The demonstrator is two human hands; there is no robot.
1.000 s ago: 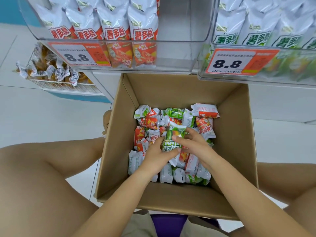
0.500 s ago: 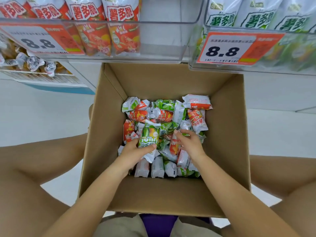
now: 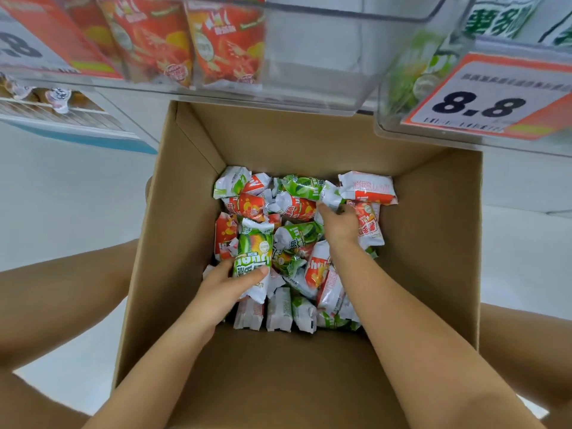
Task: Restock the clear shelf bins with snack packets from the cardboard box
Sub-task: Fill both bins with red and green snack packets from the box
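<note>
Bright, even overhead light; soft shadows only. Glare on clear bin (image 3: 315, 57) fronts, top of frame. Upper corners blurred; wide-angle bending at edges. Centre sharp.

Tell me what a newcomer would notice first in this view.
The open brown cardboard box fills the middle, its floor heaped with red and green snack packets. The left hand grips a green foil packet at the pile's near left, while the right hand reaches into packets farther back. Overhead, a bold orange-edged 8.8 price tag marks the clear plastic bin at upper right.
</note>
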